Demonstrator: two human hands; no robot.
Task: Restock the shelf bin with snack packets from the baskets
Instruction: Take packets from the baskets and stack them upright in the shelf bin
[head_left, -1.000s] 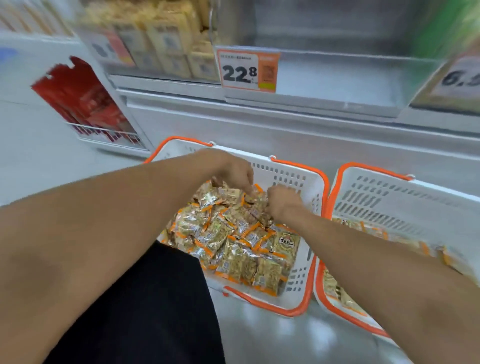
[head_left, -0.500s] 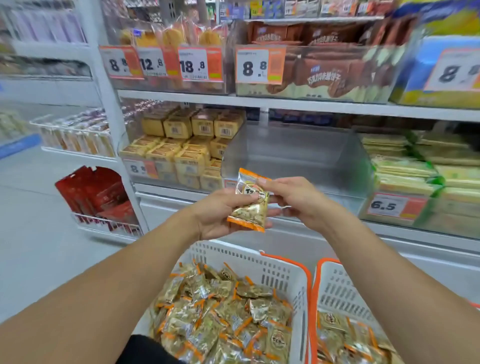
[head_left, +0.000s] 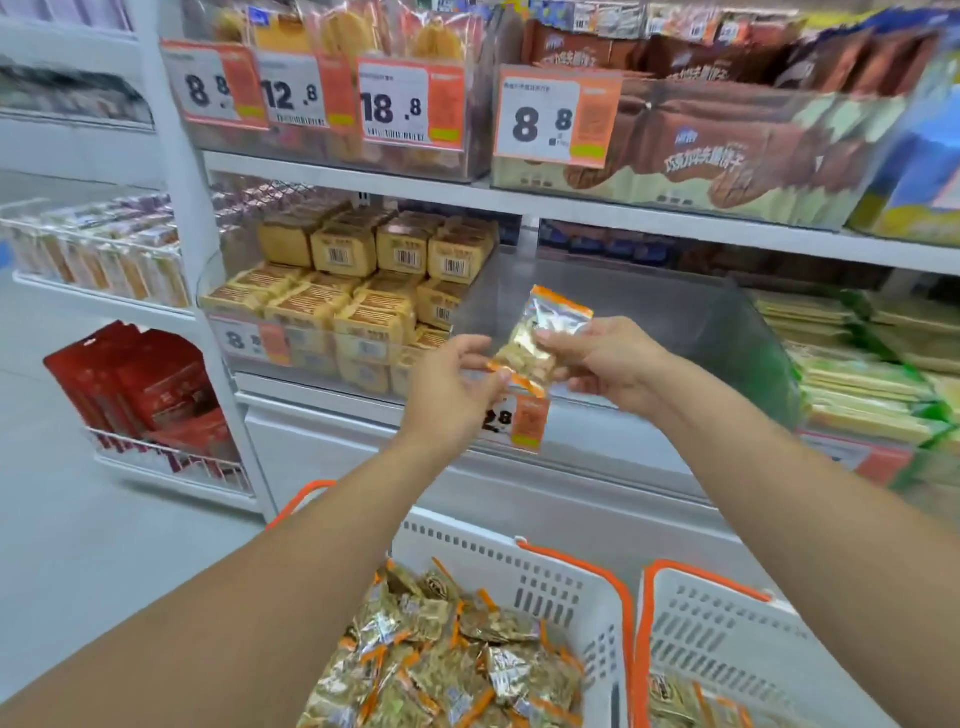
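Packets heap loosely in the left basket (head_left: 587, 587). Above it, the left hand (head_left: 447, 387) pinches the lower orange seam of one snack packet (head_left: 540, 338) while the right hand (head_left: 605, 364) grips its side, in front of the clear shelf bin (head_left: 675, 322). Light, crinkly and slippery foil: sealed edges are probably the best hold. Since half a second ago, it has risen and tilted toward the bin.

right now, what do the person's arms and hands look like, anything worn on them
Both arms are bare from as far up as the picture shows down to the wrists: no sleeves in view. The left hand and right hand wear no gloves, and no watch, bracelet or ring shows on either. No markings show on them.
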